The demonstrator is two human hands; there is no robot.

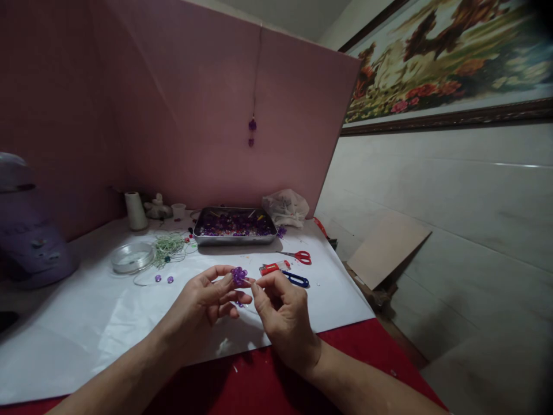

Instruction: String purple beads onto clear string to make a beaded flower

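Observation:
My left hand point(212, 293) pinches a small cluster of purple beads point(239, 275) between thumb and fingertips, above the white table covering. Close beside it, my right hand point(285, 314) has thumb and forefinger pressed together on a thin pale strand point(247, 280) that runs to the cluster. More purple shows just below my left fingers, partly hidden by them. Beyond my right hand lie a red lighter point(275, 267), dark blue thread snips point(296, 280) and red-handled scissors point(304, 257). Two loose purple beads point(170, 279) rest to the left.
A metal tray point(235, 241) of purple beads stands at the back, beside a plastic bag point(286, 208). Left are a clear line spool point(132, 257), tangled green string point(169, 248), a thread cone point(136, 212) and a large purple container point(34, 236). A beaded strand point(252, 125) hangs against the pink panel.

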